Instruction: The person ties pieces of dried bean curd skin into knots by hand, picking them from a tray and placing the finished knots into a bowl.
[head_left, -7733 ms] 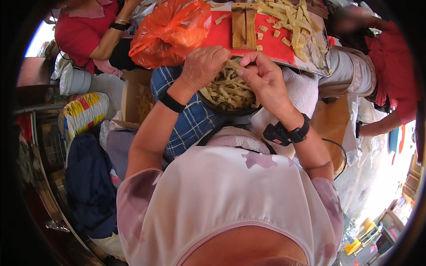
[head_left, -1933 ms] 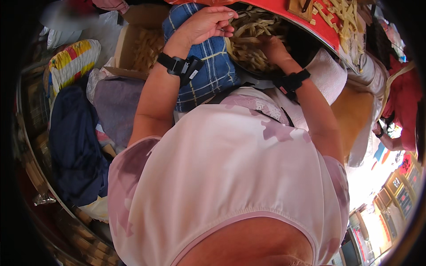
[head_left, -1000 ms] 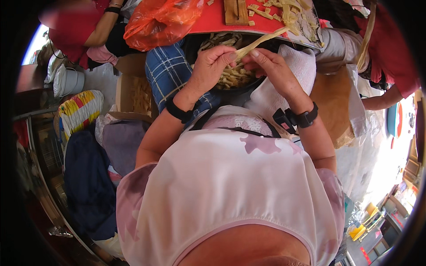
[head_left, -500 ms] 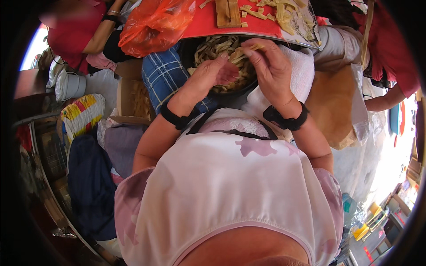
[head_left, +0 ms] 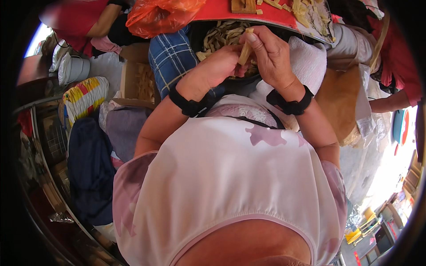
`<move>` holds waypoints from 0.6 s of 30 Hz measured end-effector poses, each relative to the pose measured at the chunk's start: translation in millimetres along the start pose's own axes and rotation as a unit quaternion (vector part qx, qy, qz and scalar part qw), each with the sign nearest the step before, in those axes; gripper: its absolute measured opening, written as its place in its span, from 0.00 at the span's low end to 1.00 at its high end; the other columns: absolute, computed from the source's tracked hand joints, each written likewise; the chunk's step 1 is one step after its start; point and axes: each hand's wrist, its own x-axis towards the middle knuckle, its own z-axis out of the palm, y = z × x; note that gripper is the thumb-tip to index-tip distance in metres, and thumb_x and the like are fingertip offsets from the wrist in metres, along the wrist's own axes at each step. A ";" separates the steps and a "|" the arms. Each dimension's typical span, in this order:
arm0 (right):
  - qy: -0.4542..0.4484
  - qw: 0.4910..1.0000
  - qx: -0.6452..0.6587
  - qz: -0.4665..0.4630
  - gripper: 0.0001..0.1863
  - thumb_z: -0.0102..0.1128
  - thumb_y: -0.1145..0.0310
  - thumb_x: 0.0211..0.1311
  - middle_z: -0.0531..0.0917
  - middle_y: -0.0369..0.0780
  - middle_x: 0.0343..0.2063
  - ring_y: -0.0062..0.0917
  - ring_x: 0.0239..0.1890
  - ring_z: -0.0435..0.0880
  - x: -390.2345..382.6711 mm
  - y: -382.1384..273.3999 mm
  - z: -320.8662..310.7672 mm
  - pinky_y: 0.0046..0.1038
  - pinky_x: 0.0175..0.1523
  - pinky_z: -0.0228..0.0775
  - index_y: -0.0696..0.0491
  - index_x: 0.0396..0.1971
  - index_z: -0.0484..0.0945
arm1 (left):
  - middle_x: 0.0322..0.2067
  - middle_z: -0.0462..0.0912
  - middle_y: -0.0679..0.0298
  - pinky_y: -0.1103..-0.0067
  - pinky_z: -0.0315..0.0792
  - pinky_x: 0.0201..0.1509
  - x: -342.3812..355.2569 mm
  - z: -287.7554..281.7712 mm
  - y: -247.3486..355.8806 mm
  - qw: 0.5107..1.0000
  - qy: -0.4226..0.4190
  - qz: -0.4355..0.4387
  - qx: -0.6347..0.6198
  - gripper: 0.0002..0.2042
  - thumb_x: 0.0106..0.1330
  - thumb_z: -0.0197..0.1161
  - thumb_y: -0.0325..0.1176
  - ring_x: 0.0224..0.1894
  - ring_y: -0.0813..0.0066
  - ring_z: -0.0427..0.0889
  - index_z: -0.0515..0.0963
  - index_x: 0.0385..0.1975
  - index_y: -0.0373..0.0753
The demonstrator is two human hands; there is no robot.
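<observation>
In front of my chest, a tan dried strip [head_left: 244, 52] stands nearly upright between my hands. My right hand [head_left: 274, 55] pinches its upper end with thumb and forefinger. My left hand [head_left: 218, 67] is closed at its lower part, some of those fingers hidden behind the strip and the other hand. Below and beyond them sits a dark round basin [head_left: 195, 39] filled with several pale brown curled strips [head_left: 222, 37]. The exact kind of strip cannot be told.
Beyond the basin is a red-topped table [head_left: 266, 14] with a wooden block [head_left: 243, 6] and loose strip pieces [head_left: 301, 15]. An orange plastic bag [head_left: 162, 17] hangs at its left. A cardboard box [head_left: 128, 80] holds more strips. Other people sit left and right [head_left: 401, 57].
My hands have come together around one strip, which now points upward. The left hand has turned and closed in toward the right. The whole view has shifted slightly.
</observation>
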 end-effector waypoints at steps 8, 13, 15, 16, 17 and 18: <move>-0.029 0.952 0.237 0.190 0.11 0.49 0.65 0.64 0.76 0.41 0.20 0.29 0.17 0.73 5.5 6.5 8.2 0.27 0.25 0.68 0.58 0.27 0.71 | 0.37 0.75 0.56 0.72 0.69 0.41 -7.5 -1.0 3.3 0.678 0.249 0.472 0.505 0.15 0.54 0.46 0.16 0.39 0.60 0.75 0.72 0.40 0.35; -0.123 0.733 0.582 0.331 0.11 0.47 0.65 0.65 0.76 0.37 0.23 0.18 0.18 0.73 5.6 -3.2 1.9 0.21 0.24 0.68 0.58 0.30 0.72 | 0.37 0.74 0.57 0.72 0.70 0.43 -5.0 -2.6 10.2 0.652 0.233 0.586 0.421 0.16 0.49 0.45 0.15 0.39 0.56 0.75 0.71 0.39 0.36; -0.093 0.876 0.399 0.255 0.12 0.48 0.64 0.65 0.76 0.38 0.22 0.20 0.18 0.74 -0.1 -18.1 3.4 0.23 0.24 0.68 0.58 0.31 0.71 | 0.36 0.75 0.56 0.72 0.70 0.43 -7.7 -1.2 11.5 0.677 0.211 0.573 0.412 0.16 0.49 0.44 0.15 0.38 0.55 0.75 0.71 0.38 0.35; -0.055 0.966 0.191 0.164 0.13 0.48 0.63 0.64 0.76 0.38 0.22 0.22 0.18 0.75 -1.3 -24.5 2.9 0.25 0.24 0.68 0.59 0.32 0.71 | 0.34 0.75 0.57 0.73 0.71 0.42 -8.5 0.3 11.6 0.693 0.224 0.555 0.403 0.15 0.51 0.45 0.15 0.37 0.58 0.76 0.71 0.37 0.35; -0.055 0.966 0.191 0.164 0.13 0.48 0.63 0.64 0.76 0.38 0.22 0.22 0.18 0.75 -0.8 -26.8 0.6 0.25 0.24 0.68 0.59 0.32 0.71 | 0.33 0.76 0.58 0.75 0.71 0.41 -10.4 1.9 11.4 0.709 0.235 0.536 0.394 0.13 0.53 0.46 0.16 0.36 0.61 0.77 0.71 0.37 0.35; -0.046 0.996 0.064 0.042 0.12 0.51 0.63 0.63 0.76 0.39 0.21 0.26 0.19 0.75 -0.1 -28.4 -3.2 0.26 0.25 0.68 0.59 0.31 0.72 | 0.33 0.76 0.58 0.75 0.71 0.41 -12.7 3.4 12.0 0.709 0.234 0.536 0.394 0.13 0.53 0.46 0.16 0.36 0.61 0.77 0.71 0.37 0.35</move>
